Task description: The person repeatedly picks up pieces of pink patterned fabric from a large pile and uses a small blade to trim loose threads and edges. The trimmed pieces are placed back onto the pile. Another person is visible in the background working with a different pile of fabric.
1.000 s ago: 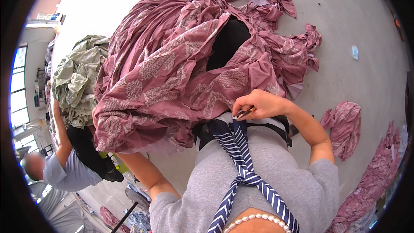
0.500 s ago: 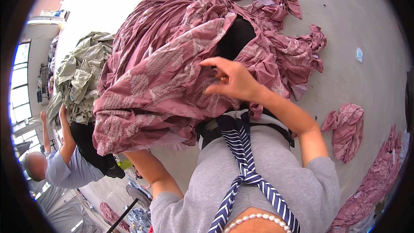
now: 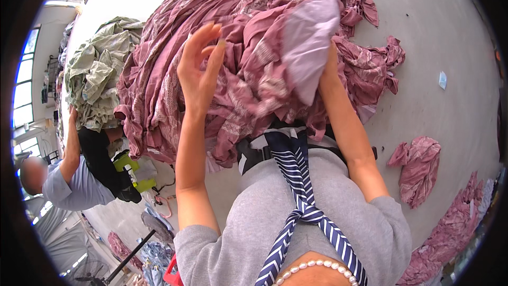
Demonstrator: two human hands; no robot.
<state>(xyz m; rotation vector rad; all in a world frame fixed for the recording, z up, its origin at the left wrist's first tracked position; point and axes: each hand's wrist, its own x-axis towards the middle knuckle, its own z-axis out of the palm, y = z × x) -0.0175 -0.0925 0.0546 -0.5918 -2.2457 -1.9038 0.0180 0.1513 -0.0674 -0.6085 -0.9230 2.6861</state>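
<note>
A large heap of pink cloth (image 3: 174, 47) with pale lace-like patterns spreads in front of me. Over it my left hand (image 3: 198, 71) is raised, thumb and fingers curved apart, with nothing between them. On the right, my right hand (image 3: 330, 63) is mostly covered by a lifted fold of the same cloth; its fingers are hidden, but the fold hangs from it. The lilac underside (image 3: 312, 42) of that fold faces me, blurred by motion.
At the left a person (image 3: 79, 177) handles a pile of pale green cloth (image 3: 98, 74). A small pink bundle (image 3: 420, 169) and a light blue scrap (image 3: 442, 80) lie on the floor at right. More pink cloth (image 3: 450, 228) lies at lower right.
My left hand has come out from under the cloth at left and risen above the heap. My right hand has gone from open to behind a lifted fold, turning its lilac underside up.
</note>
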